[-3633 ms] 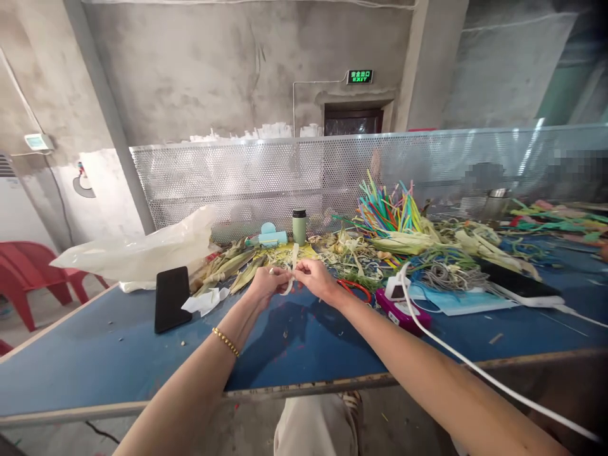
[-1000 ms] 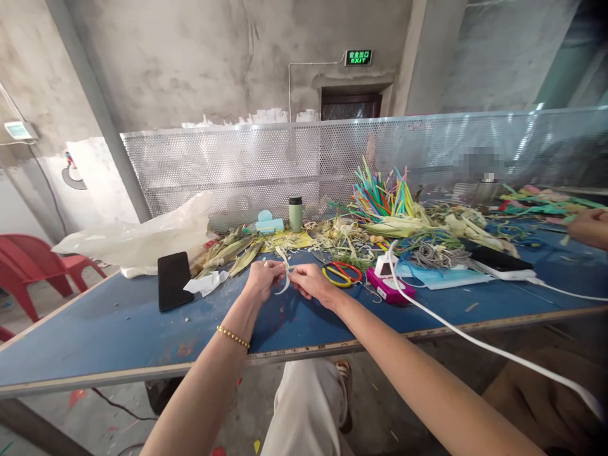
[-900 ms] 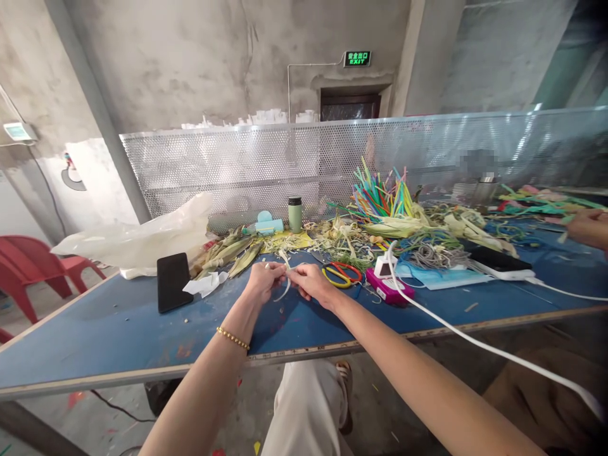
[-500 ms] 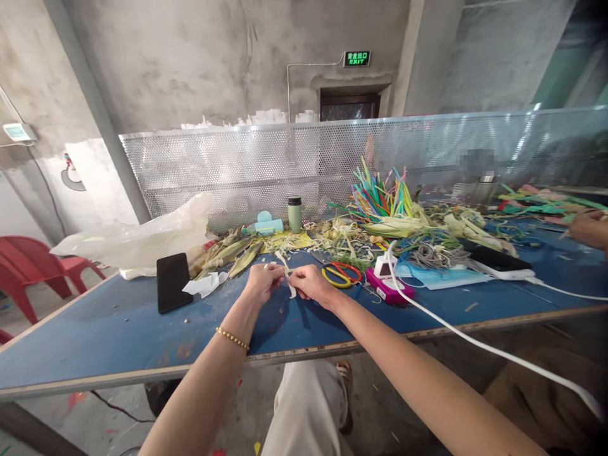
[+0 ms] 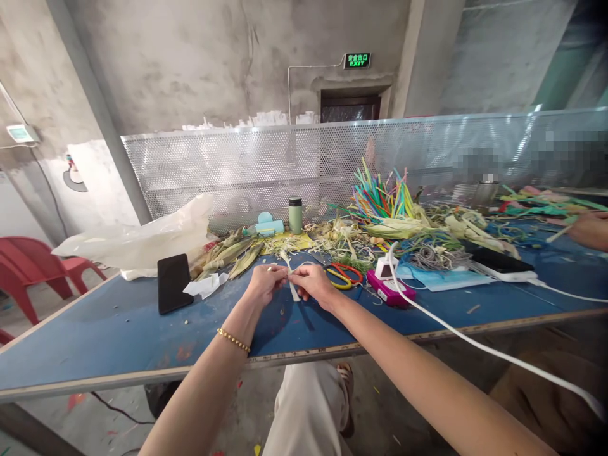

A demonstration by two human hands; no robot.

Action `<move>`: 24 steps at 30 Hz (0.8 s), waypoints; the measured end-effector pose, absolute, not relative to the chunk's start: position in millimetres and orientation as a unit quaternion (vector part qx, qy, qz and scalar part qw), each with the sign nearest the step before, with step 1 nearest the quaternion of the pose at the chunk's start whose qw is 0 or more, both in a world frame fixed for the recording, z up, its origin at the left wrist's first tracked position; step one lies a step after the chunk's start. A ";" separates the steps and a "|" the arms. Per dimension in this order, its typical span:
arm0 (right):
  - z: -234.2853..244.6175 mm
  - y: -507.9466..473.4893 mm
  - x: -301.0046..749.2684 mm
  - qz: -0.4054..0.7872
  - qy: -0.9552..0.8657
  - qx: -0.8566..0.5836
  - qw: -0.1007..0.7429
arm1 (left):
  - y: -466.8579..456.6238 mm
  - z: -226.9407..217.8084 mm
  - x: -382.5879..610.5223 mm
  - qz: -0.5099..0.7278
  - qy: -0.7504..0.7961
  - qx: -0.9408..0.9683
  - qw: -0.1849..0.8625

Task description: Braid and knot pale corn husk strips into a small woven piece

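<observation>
My left hand [image 5: 267, 284] pinches a pale strip of corn husk [image 5: 294, 292] above the table's near part. My right hand [image 5: 312, 282] is closed on the same strip from the other side, fingertips meeting those of the left. One end of the husk hangs below the fingers, while the other sticks up behind them. Where exactly the fingertips grip is too small to make out. Just right of my right hand lie scissors [image 5: 339, 278] with yellow and red handles. Dried corn husks [image 5: 228, 256] are heaped beyond my left hand.
A black phone [image 5: 173, 283] and white paper [image 5: 206, 285] lie left. A green tumbler [image 5: 295, 216] stands behind, near colourful pipe cleaners [image 5: 380, 193]. A magenta power socket [image 5: 389, 290] with a white cable [image 5: 456, 329] sits right. A co-worker's hand [image 5: 589, 229] shows at the far right.
My fingertips have come closer together around the husk strip. Its lower end now hangs straighter and slightly further right. The co-worker's hand holds a pale strip that is now more visible.
</observation>
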State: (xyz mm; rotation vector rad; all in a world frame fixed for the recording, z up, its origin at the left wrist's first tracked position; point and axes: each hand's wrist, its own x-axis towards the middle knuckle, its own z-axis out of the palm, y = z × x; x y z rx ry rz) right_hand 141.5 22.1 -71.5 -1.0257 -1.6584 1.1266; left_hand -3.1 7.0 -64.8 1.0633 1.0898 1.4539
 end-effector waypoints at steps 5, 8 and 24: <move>-74.4 24.0 140.3 0.524 -0.623 -0.375 0.443 | 6.0 -64.0 -2.7 0.602 0.453 0.442 0.487; -76.5 26.1 140.7 0.560 -0.603 -0.353 0.446 | 7.2 -65.2 -3.1 0.609 0.456 0.454 0.464; -74.2 26.8 141.9 0.583 -0.585 -0.354 0.438 | 4.8 -63.3 -1.9 0.592 0.426 0.495 0.473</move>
